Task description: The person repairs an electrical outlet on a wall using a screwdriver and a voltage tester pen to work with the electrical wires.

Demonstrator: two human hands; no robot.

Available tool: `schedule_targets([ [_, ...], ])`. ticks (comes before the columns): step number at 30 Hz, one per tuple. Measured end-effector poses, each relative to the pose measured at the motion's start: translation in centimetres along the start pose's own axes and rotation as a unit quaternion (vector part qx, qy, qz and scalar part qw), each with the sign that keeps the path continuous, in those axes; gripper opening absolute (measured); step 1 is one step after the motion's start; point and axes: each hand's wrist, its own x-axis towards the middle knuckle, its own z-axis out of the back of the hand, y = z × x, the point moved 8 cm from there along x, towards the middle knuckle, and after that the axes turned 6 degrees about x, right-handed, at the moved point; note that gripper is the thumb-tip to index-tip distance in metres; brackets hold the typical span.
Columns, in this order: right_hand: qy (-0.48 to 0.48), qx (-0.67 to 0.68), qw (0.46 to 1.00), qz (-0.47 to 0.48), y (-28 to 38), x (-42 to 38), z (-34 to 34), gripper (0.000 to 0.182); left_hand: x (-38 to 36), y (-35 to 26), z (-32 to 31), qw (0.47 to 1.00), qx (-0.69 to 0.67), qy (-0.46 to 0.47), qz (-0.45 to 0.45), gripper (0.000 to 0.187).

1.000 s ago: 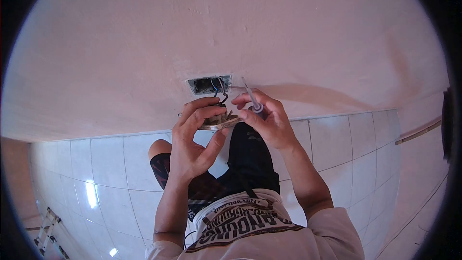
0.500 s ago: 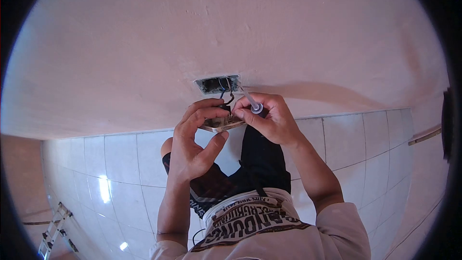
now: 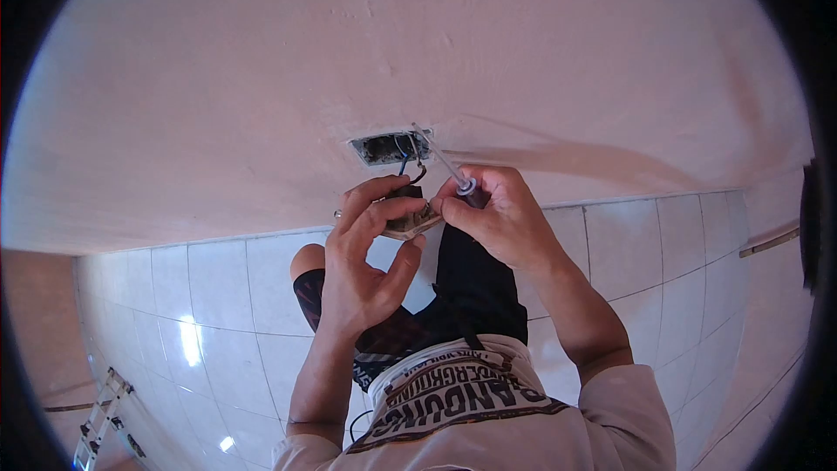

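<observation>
A rectangular wall box (image 3: 377,149) is recessed in the pale wall, with blue and dark wires (image 3: 421,176) coming out of it. These wires run down to an electrical fitting (image 3: 410,225) seen from its back. My left hand (image 3: 370,249) is closed round the fitting, fingers on top and thumb at its lower edge. The handle of a screwdriver (image 3: 448,164) rests in my right hand (image 3: 495,214), its clear shaft slanting up and left across the box's right edge. My right thumb and forefinger pinch at the fitting's right end; what lies between them is too small to tell.
Below the wall (image 3: 567,52) is a white tiled floor (image 3: 235,288). A ladder (image 3: 100,419) stands at the lower left. My bent knees are just under the fitting. A dark object (image 3: 810,227) and a strip of wood (image 3: 769,243) are at the right edge.
My left hand and the fitting have shifted slightly right and turned. The screwdriver's shaft now reaches higher up and left, over the box's right edge.
</observation>
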Motion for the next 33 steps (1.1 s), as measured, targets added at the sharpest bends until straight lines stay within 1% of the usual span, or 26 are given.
schedule_targets([
  [2,0.001,-0.03,0.999,-0.032,0.3,0.0,-0.1,0.018,-0.2,-0.1,0.0,1.0,-0.015,-0.01,0.009,0.038],
  [5,0.008,-0.035,0.998,-0.056,1.0,0.0,-0.4,0.016,-0.4,0.0,0.2,1.0,-0.021,-0.015,0.008,0.037],
  [11,0.008,0.081,0.988,-0.133,-0.5,-0.1,-1.3,0.018,-0.5,0.6,0.3,1.0,-0.003,0.012,-0.006,0.035],
  [14,0.001,0.093,0.987,-0.131,-0.2,0.0,-1.4,0.018,-0.6,0.7,0.1,1.0,0.004,0.017,-0.012,0.034],
  [17,0.008,0.119,0.982,-0.149,-0.6,0.1,-1.5,0.015,-0.5,0.7,-0.1,1.0,0.007,0.018,-0.016,0.034],
  [20,0.02,0.129,0.981,-0.146,-0.1,0.2,-1.5,0.016,-0.4,0.7,0.2,1.0,-0.003,0.025,-0.008,0.035],
  [23,-0.009,0.117,0.986,-0.115,0.0,-0.2,-1.2,0.016,0.2,0.6,0.6,0.999,0.01,0.031,-0.021,0.039],
  [24,-0.051,0.121,0.989,-0.071,0.1,-0.5,-0.8,0.015,0.2,0.7,0.6,0.999,0.018,0.033,-0.027,0.041],
  [26,-0.13,0.124,0.984,0.015,-0.3,-1.5,-0.6,0.014,0.0,0.6,0.9,0.998,0.05,-0.005,-0.038,0.049],
  [27,-0.157,0.101,0.981,0.056,-0.3,-2.1,-0.5,0.013,-0.1,0.6,0.9,0.997,0.066,-0.024,-0.043,0.053],
  [29,-0.212,0.057,0.966,0.139,-0.3,-3.5,-0.1,0.012,-0.9,1.4,1.1,0.995,0.054,-0.076,-0.027,0.058],
  [30,-0.215,0.016,0.959,0.183,-0.1,-4.2,0.0,0.015,-1.4,1.8,0.9,0.994,0.047,-0.101,-0.019,0.061],
  [31,-0.207,-0.038,0.952,0.222,0.5,-4.7,-0.3,0.017,-2.3,3.3,0.5,0.989,-0.041,-0.137,0.025,0.062],
  [33,-0.185,-0.147,0.924,0.3,1.7,-5.4,-1.5,0.02,-4.2,6.0,-0.8,0.949,-0.213,-0.205,0.11,0.065],
])
